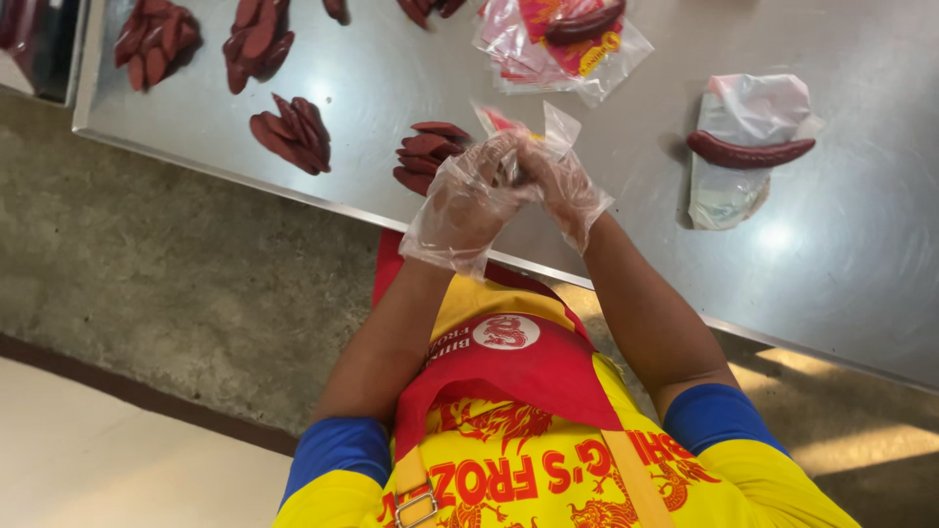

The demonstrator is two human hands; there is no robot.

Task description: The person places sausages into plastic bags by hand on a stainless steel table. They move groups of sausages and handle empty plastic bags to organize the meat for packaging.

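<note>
Left hand point(468, 203) and right hand point(570, 186), both gloved, meet fingers-closed on a small clear bag point(536, 125), pinching it between them, seemingly to work its mouth apart; slices point(428, 156) lie just beside the left hand on the tabletop point(861, 264)

You hold a small clear plastic bag point(518, 132) with some red on it, crumpled, at 12 o'clock.

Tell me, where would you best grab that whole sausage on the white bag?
Around the sausage's thick middle, from above, fingers across its width: it lies flat and curved on the white bag, both long sides free, ends tapering.
</note>
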